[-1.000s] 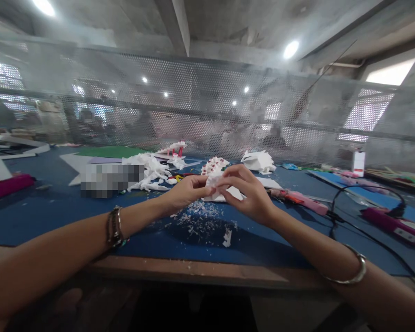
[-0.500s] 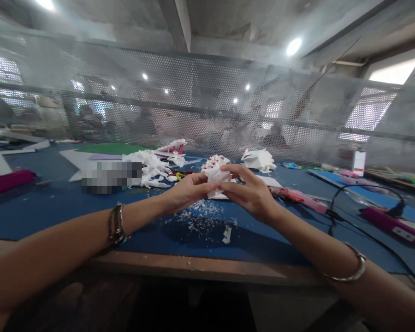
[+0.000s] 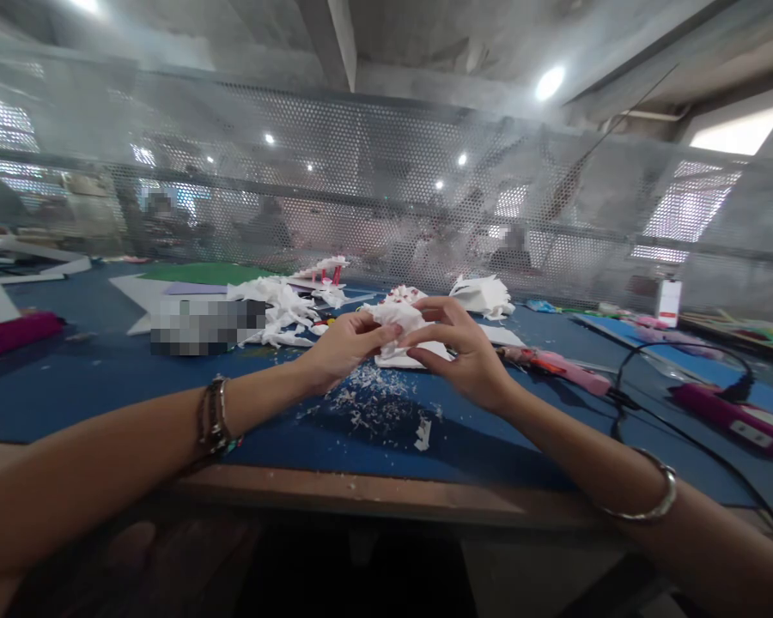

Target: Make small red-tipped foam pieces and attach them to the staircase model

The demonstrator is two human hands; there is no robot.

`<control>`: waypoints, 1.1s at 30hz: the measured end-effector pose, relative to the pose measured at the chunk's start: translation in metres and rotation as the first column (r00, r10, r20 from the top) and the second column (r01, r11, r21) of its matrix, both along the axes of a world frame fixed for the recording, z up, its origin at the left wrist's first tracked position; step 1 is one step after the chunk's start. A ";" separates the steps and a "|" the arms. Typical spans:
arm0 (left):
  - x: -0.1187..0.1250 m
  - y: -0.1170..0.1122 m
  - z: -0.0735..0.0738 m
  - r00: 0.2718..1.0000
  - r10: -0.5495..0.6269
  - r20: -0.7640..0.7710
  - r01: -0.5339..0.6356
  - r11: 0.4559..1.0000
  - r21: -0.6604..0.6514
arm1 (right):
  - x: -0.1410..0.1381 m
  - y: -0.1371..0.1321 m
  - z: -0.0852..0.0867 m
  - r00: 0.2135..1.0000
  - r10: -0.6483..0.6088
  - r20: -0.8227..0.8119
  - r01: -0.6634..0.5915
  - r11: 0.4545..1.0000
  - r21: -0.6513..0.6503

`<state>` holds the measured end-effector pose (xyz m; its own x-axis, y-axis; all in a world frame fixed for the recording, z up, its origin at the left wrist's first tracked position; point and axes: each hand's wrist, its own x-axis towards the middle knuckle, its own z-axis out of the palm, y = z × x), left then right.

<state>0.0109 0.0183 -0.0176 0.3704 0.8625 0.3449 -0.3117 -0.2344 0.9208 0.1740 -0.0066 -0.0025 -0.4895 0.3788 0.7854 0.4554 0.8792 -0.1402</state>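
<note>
Both my hands meet above the blue table mat [image 3: 103, 378], pinching one small crumpled piece of white paper [image 3: 396, 319]. My left hand [image 3: 341, 348] grips its left side with thumb and fingers closed. My right hand [image 3: 457, 348] holds the right side, its fingers curled over the top. A flat white sheet [image 3: 418, 358] lies on the mat just under the paper. Small white paper scraps [image 3: 377, 408] are scattered below my hands.
A heap of white paper cuttings [image 3: 276, 313] lies at the left, a folded white shape [image 3: 483, 296] behind my right hand. Pink glue guns [image 3: 567, 371] [image 3: 740, 421] with black cables [image 3: 670, 429] lie at the right, another pink tool [image 3: 13, 335] at far left. A perforated metal screen [image 3: 386, 197] closes the back.
Both hands have lifted the crumpled paper slightly and turned it; my fingers have shifted their grip on it. The camera has tilted down a little.
</note>
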 end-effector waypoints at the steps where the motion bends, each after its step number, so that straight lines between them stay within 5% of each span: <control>1: 0.000 -0.001 0.001 1.000 0.018 0.005 -0.018 1.000 0.000 | -0.001 0.000 0.000 0.999 0.004 -0.032 -0.006 0.997 -0.074; 4: -0.001 -0.003 0.003 0.999 0.052 0.014 -0.052 0.999 0.006 | -0.004 -0.001 -0.001 0.995 0.016 -0.103 -0.049 0.945 -0.322; 7: 0.000 -0.004 0.002 0.998 0.061 -0.001 -0.061 0.998 0.026 | -0.006 -0.003 0.000 0.990 0.009 -0.140 -0.067 0.905 -0.419; 17: 0.003 -0.009 0.003 1.000 -0.010 0.009 0.010 0.999 -0.031 | -0.006 -0.005 0.001 0.976 -0.012 -0.219 -0.075 0.920 -0.385; 21: 0.001 -0.011 0.004 0.994 -0.078 -0.073 0.082 0.995 0.057 | -0.006 -0.005 0.001 0.966 -0.007 -0.258 -0.099 0.913 -0.396; 26: 0.001 -0.015 0.007 0.978 0.010 -0.210 0.026 0.986 0.166 | -0.006 -0.006 0.000 0.967 -0.037 -0.251 -0.069 0.913 -0.402; 33: 0.000 -0.006 0.003 0.982 0.022 -0.186 0.012 0.984 0.177 | -0.006 -0.009 0.004 0.978 -0.074 -0.196 0.008 0.947 -0.320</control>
<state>0.0112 0.0124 -0.0141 0.4384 0.7960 0.4174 -0.1370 -0.3998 0.9063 0.1679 -0.0151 0.0012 -0.3114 0.6398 0.7027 0.4228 0.7555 -0.5005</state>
